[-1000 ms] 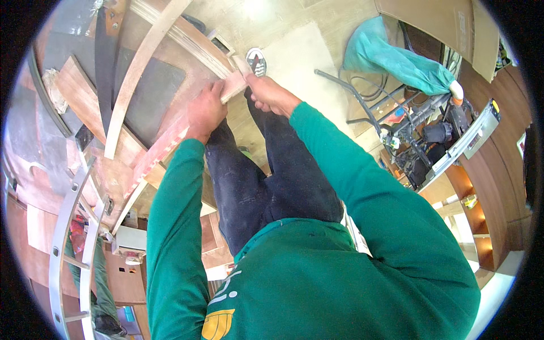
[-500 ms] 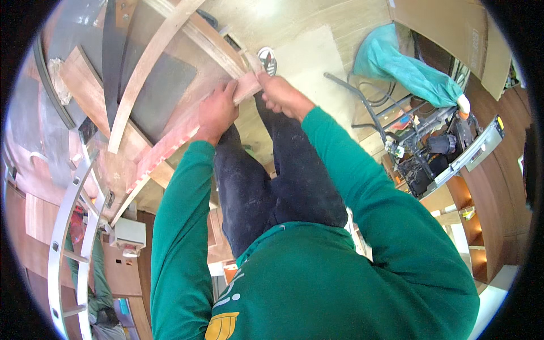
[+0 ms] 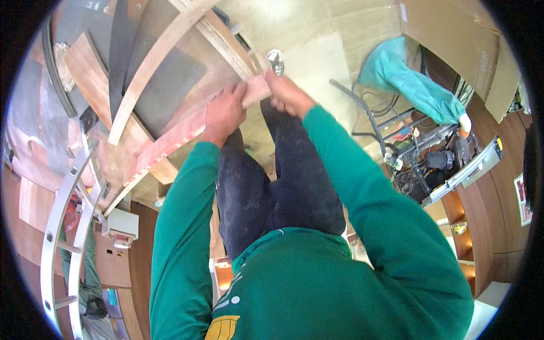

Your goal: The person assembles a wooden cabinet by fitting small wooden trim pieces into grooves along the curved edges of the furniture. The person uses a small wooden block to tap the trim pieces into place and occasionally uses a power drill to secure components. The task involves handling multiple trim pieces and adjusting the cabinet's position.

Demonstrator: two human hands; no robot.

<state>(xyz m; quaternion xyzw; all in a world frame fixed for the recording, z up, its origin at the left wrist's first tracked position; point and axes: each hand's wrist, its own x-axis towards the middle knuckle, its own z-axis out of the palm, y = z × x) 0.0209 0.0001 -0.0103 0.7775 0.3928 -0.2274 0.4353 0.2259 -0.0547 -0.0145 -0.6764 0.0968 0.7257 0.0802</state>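
- Filling the lower middle, a green long-sleeved top covers the person's chest and both arms, with dark, dusty trousers beyond its hem.
- Lying over a pinkish wooden strip, the left hand has its grip closed on the piece, with wood showing to either side of it.
- At the strip's right-hand end, the right hand touches the wood with thumb forward and fingers bent; whether its grip pinches the strip or something small, I cannot tell.
- That pinkish strip runs slantwise along the near edge of a dusty grey and pink bench.
- Left of the hands, a silver ladder stands near the bench, and a white box sits just beside it.
- Across the bench arches a pale curved strip, crossing over a straighter grooved length that reaches toward the hands.
- Beyond the right hand, one dark and white shoe shows on the pale floor.
- Farther right, a dark metal frame stands beneath a teal cloth bag, with brown cardboard behind.
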